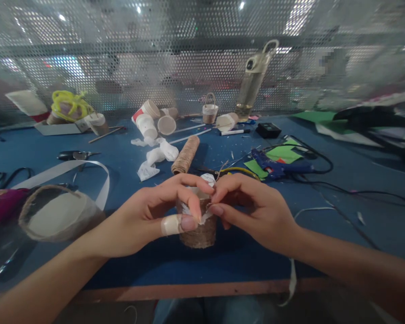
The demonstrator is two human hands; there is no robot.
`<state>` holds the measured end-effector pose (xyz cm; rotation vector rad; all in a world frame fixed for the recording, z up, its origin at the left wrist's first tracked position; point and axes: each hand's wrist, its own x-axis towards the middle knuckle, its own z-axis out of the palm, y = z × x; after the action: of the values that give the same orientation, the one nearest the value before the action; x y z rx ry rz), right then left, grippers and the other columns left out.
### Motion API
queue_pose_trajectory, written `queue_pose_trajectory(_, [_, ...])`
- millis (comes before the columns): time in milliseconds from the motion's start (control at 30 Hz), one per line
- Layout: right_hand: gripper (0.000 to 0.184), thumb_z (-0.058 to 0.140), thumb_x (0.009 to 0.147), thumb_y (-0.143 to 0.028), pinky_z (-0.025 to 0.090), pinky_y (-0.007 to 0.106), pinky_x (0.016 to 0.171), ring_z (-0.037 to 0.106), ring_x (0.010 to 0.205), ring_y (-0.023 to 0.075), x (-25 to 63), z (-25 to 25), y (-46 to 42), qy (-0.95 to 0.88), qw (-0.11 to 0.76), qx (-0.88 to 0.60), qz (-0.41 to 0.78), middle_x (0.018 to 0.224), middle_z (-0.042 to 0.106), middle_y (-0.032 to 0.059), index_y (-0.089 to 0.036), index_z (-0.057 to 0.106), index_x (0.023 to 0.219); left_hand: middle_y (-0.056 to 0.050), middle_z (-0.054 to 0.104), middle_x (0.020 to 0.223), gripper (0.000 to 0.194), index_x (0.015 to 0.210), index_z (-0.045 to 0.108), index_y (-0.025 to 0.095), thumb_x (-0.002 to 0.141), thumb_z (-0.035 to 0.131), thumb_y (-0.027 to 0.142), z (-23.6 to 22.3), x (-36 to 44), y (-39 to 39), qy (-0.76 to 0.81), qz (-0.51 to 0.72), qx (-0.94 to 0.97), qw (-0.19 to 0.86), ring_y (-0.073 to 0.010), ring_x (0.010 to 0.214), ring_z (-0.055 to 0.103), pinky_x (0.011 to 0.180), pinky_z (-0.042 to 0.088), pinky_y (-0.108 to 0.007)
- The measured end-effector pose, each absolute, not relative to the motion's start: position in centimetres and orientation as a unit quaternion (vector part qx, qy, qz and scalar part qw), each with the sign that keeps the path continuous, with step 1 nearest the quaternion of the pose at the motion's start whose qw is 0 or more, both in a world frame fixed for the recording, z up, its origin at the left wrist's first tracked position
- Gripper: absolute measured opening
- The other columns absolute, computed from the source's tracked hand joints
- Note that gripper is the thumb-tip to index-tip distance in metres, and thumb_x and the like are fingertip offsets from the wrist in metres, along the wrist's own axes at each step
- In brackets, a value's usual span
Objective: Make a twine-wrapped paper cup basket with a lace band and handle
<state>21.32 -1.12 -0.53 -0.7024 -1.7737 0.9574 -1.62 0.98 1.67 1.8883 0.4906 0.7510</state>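
Observation:
A small cup wrapped in brown twine (199, 236) stands upright near the table's front edge, between my hands. My left hand (148, 211), with a bandage on its thumb, is closed on the cup's left side at the rim. A thin white strip (206, 219) runs across the cup's upper part. The fingertips of my right hand (256, 209) are pinched on this strip at the right of the rim. Fingers hide much of the cup's mouth.
Behind the hands lie a twine roll (186, 155), crumpled white paper (157, 157) and a blue glue gun (276, 166) with its cord. A twine-rimmed basket (59, 213) is at left. Several paper cups (167, 125) and a water bottle (253, 83) are farther back.

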Motion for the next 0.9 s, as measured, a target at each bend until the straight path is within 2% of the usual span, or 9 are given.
queue_pose_trajectory(200, [0.017,0.073,0.088,-0.022,0.053,0.019,0.055,0.059,0.061,0.0071,21.2,-0.7,-1.4,-0.743,0.490,-0.311,0.334,0.082,0.060,-0.0026,-0.021,0.056,0.093,-0.005,0.057,0.133,0.003,0.092,0.068,0.022,0.094,0.066,0.021,1.7,-1.2,0.8,0.229,0.302,0.810,0.447,-0.0207,0.132,0.050,0.109,0.044,-0.031])
queue_pose_trajectory(367, [0.023,0.075,0.086,-0.024,0.051,0.017,0.052,0.057,0.056,0.0053,21.0,-0.9,-1.4,-0.745,0.490,-0.326,0.313,0.077,0.056,-0.0053,-0.021,0.052,0.089,-0.003,0.056,0.132,0.004,0.095,0.067,0.024,0.096,0.063,0.023,1.2,-0.9,0.6,0.252,0.314,0.787,0.467,-0.0166,0.118,0.059,0.092,0.051,-0.022])
queue_pose_trajectory(433, [0.022,0.075,0.086,-0.023,0.051,0.016,0.052,0.057,0.057,0.0051,21.0,-0.9,-1.3,-0.752,0.484,-0.324,0.309,0.076,0.056,-0.0054,-0.021,0.052,0.087,-0.002,0.057,0.129,0.004,0.094,0.066,0.023,0.096,0.063,0.023,1.1,-0.7,0.5,0.257,0.317,0.784,0.467,-0.0152,0.113,0.061,0.089,0.051,-0.021])
queue_pose_trajectory(633, [0.017,0.072,0.088,-0.020,0.051,0.014,0.055,0.057,0.056,0.0034,21.0,-0.9,-1.2,-0.751,0.481,-0.313,0.325,0.077,0.058,-0.0051,-0.020,0.055,0.084,-0.002,0.062,0.120,0.004,0.093,0.064,0.021,0.097,0.062,0.020,1.0,-0.5,0.4,0.260,0.340,0.800,0.421,-0.0133,0.112,0.060,0.096,0.046,-0.021])
queue_pose_trajectory(767, [0.016,0.072,0.088,-0.021,0.051,0.015,0.053,0.058,0.054,0.0032,21.1,-0.9,-1.2,-0.740,0.477,-0.307,0.361,0.076,0.058,-0.0053,-0.019,0.057,0.084,0.000,0.064,0.113,0.004,0.097,0.062,0.022,0.096,0.063,0.018,0.8,-0.5,0.2,0.249,0.360,0.819,0.371,-0.0112,0.107,0.061,0.092,0.047,-0.019])
queue_pose_trajectory(900, [0.012,0.071,0.090,-0.023,0.050,0.015,0.053,0.059,0.053,0.0037,21.2,-0.7,-1.1,-0.735,0.462,-0.302,0.393,0.076,0.061,-0.0044,-0.019,0.060,0.086,0.001,0.064,0.110,0.006,0.092,0.061,0.021,0.096,0.062,0.016,1.0,-0.5,0.2,0.261,0.348,0.841,0.322,-0.0099,0.104,0.061,0.092,0.045,-0.018])
